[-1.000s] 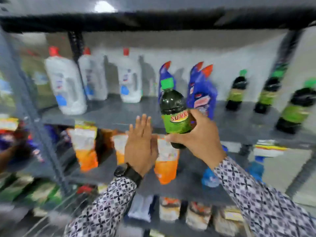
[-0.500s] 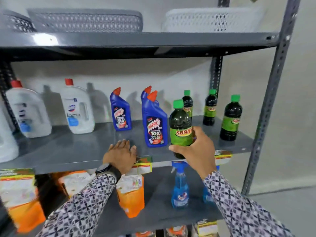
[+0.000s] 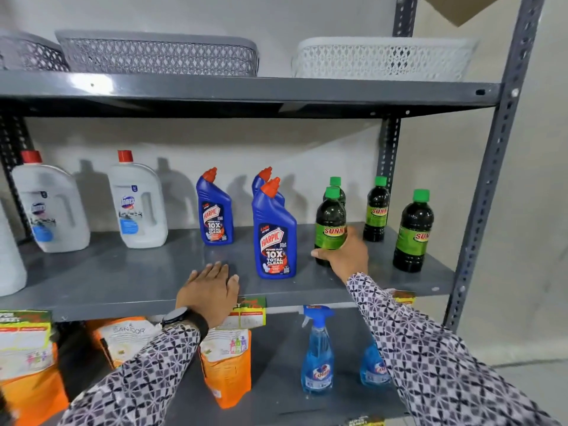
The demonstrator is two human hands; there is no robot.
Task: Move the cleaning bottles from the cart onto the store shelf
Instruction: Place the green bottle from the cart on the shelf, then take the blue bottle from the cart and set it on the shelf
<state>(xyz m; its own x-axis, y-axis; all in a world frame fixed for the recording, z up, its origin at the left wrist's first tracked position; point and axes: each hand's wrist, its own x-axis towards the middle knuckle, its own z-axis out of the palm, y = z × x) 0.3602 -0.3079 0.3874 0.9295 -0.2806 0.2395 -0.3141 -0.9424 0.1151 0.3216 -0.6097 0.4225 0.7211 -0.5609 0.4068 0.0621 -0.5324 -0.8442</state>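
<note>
Right hand [image 3: 345, 259] is wrapped around the lower body of the green-cap bottle [image 3: 330, 224]; grip closed on it, thumb across the front below the label. Half a second ago the bottle hung in front of the shelf edge; now it stands upright over the middle shelf [image 3: 123, 272], just right of the front Harpic bottle [image 3: 274, 238] and directly in front of another green-cap bottle at the back. Its base is hidden behind the hand, so I can't tell if it's fully seated or a hair above the deck.

Left hand [image 3: 212, 287] lies flat and open on the shelf's front edge, holding nothing. It was there half a second ago too, so it looks like a brace.

Two matching bottles [image 3: 376, 210] [image 3: 413, 232] stand further right, apart from the held one.

Judgement: placement of this bottle is nearly done, only the release is left. Risk is low; main thing is not nudging the Harpic bottle on the way out. Cart isn't in view, so remaining count is unknown.
</note>
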